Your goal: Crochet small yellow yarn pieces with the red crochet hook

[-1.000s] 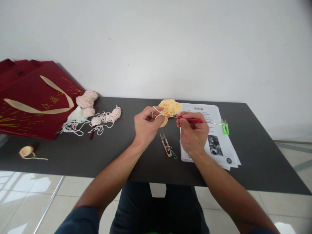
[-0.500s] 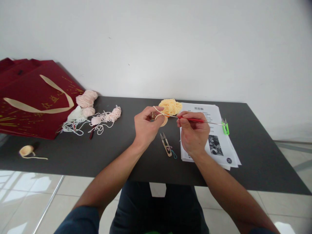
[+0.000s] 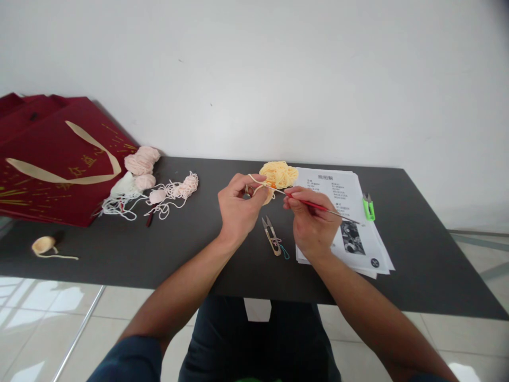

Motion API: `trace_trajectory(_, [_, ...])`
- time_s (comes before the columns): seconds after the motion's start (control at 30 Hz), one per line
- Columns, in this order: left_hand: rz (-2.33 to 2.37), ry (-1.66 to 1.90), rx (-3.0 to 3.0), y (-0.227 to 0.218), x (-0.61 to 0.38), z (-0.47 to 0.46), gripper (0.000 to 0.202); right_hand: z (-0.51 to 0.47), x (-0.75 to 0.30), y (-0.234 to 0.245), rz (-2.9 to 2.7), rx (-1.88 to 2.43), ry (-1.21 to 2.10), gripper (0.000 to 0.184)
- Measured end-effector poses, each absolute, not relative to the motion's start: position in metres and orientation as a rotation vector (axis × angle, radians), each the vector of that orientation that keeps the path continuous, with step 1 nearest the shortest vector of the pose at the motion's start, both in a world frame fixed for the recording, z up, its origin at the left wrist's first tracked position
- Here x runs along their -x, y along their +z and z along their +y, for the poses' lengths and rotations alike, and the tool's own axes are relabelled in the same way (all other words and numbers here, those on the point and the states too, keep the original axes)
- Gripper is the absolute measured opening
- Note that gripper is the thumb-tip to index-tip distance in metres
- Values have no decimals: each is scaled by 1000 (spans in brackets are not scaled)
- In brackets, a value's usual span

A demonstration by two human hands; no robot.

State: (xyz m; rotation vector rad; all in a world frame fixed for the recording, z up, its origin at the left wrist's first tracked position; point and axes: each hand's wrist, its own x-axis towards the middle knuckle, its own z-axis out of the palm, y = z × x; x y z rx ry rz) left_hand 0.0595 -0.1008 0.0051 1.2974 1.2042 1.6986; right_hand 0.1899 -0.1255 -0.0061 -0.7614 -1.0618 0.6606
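Observation:
Between the thumb and fingers of my left hand (image 3: pixel 241 203) is a small cream crochet piece (image 3: pixel 269 197), partly hidden by the fingers. A strand of yarn loops over the left index finger, and a small orange item shows at the piece's edge. My right hand (image 3: pixel 316 217) grips a crochet hook (image 3: pixel 314 205) by its red handle, its metal tip reaching into the piece. Just behind the hands lies a loose heap of yellow yarn (image 3: pixel 279 174). Below them on the table rest metal thread snips (image 3: pixel 271 236) with a teal cord.
Printed sheets (image 3: pixel 368 246) lie under my right forearm, with green-handled snips (image 3: pixel 368 207) at their edge. Leftward are pink yarn balls (image 3: pixel 142 161), tangled pale yarn (image 3: pixel 186 187), a dark red gift bag (image 3: pixel 51 164) and a small cream crocheted cup (image 3: pixel 43 245). A white wall rises behind the table.
The crochet hook has tilted, its rear end swinging down and toward me. My right hand has shifted slightly lower, while my left hand stays nearly in place with the piece.

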Motion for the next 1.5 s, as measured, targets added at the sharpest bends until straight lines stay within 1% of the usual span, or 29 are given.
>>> trace_trajectory(0.23, [1021, 1677, -987, 2, -61, -94, 23, -128, -190, -15, -1170, 776, 631, 24])
trace_trajectory(0.4, [967, 1630, -869, 6, -62, -94, 28, -128, -191, -21, -1249, 815, 595, 21])
trace_trajectory(0.63, [796, 1466, -675, 12, -62, -94, 41, -124, -190, -23, -1291, 811, 462, 29])
trace_trajectory(0.7, [730, 1412, -621, 15, -60, -93, 42, -123, -190, -23, -1278, 810, 514, 27])
trace_trajectory(0.8, [685, 1363, -592, 16, -57, -91, 42, -120, -189, -23, -1181, 776, 692, 24])
trace_trajectory(0.97, [746, 1324, -679, 17, -54, -90, 45, -111, -194, -16, -957, 750, 907, 12])
trace_trajectory(1.07, [814, 1317, -767, 17, -54, -91, 47, -106, -203, -10, -991, 724, 962, 10])
trace_trajectory(1.17, [897, 1345, -843, 15, -54, -92, 46, -105, -210, -7, -1082, 737, 907, 12])
trace_trajectory(1.37, [1138, 1473, -1038, 7, -58, -93, 40, -113, -209, -5, -1312, 762, 539, 11])
trace_trajectory(1.43, [1216, 1542, -1184, 7, -60, -96, 35, -117, -206, -4, -1309, 778, 496, 12])
trace_trajectory(1.5, [1270, 1592, -1312, 7, -60, -99, 30, -120, -204, -2, -1250, 826, 523, 12])
